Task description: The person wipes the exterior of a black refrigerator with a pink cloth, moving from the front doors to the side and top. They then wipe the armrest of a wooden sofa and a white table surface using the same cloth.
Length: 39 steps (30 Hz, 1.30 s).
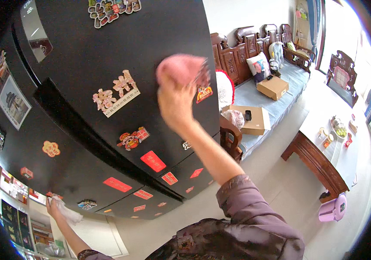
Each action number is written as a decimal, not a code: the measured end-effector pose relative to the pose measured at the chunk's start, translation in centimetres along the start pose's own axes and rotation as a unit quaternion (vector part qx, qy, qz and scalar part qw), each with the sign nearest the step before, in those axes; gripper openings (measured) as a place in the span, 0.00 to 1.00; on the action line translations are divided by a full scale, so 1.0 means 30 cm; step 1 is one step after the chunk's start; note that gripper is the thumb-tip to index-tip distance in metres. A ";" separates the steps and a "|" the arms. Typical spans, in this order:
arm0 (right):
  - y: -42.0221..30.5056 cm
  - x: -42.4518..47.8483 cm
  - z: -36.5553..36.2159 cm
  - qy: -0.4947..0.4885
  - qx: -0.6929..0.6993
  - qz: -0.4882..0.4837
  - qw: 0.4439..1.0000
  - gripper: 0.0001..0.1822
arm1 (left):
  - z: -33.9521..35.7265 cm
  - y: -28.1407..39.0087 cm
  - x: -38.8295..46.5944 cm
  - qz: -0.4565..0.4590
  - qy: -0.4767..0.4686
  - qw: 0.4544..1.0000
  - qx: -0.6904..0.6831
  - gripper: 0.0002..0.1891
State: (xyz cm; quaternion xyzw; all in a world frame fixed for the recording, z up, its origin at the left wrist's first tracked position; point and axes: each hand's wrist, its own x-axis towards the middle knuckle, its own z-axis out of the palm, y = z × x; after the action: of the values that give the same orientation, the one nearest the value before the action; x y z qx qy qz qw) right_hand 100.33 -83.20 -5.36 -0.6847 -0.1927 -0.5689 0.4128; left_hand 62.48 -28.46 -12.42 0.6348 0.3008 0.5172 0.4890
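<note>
My right hand (175, 105) presses a pink cloth (182, 70) flat on the black refrigerator door (159, 35), near its right edge; both are blurred. A small red and yellow magnet (204, 94) sits just right of the hand, and a patterned magnet above it is partly behind the cloth. My left hand (53, 208), at the lower left by the other door, is closed on a white cloth or tissue (68, 213) that hangs down. Decorative magnets (117, 94) and red stickers (153, 161) dot the doors around the long dark handle recess (84, 126).
Right of the refrigerator stands a carved wooden sofa (245, 42) with a blue seat cover, holding an opened cardboard box (257, 125) and another box (273, 87). A low table (321, 162) carries jars and a fruit plate. A pink bin (331, 209) stands beside it.
</note>
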 end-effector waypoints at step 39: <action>-0.060 -0.469 -0.004 -0.094 0.067 0.164 0.980 0.34 | 0.035 0.044 -0.026 -0.028 0.035 0.999 0.021 0.27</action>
State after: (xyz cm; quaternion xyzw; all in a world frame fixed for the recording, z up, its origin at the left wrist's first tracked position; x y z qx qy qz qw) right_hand 95.03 -79.35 -17.94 -0.7282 -0.1539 -0.4125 0.5252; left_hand 63.08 -29.94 -11.47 0.6174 0.3460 0.5193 0.4789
